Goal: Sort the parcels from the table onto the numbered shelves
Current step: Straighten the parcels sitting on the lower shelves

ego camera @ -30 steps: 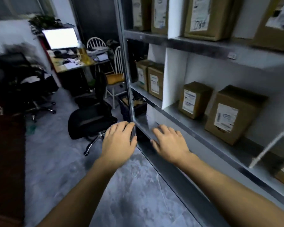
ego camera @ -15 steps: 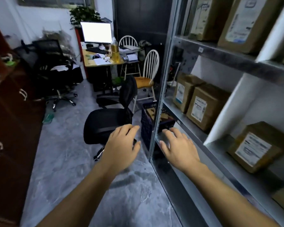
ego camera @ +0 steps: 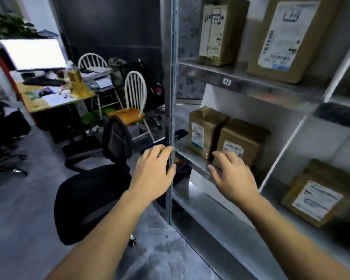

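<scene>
Both hands are empty, left hand (ego camera: 154, 174) at 7 o'clock and right hand (ego camera: 232, 176) at 4 o'clock, fingers spread and loose, the right one at the metal shelf edge (ego camera: 192, 160), though I can't tell if it touches. Just behind it at 3 o'clock stand a squat parcel (ego camera: 240, 142) and a taller parcel (ego camera: 204, 128), side by side: brown cardboard with white printed labels, probably stiff and fairly light, best clamped by opposite side faces since smooth card may slip. Farther off, a lower-shelf parcel (ego camera: 319, 195) sits at 4 o'clock and two upper parcels (ego camera: 287, 37) at 1 o'clock, and the cluttered counter (ego camera: 55, 102) is at 10 o'clock.
</scene>
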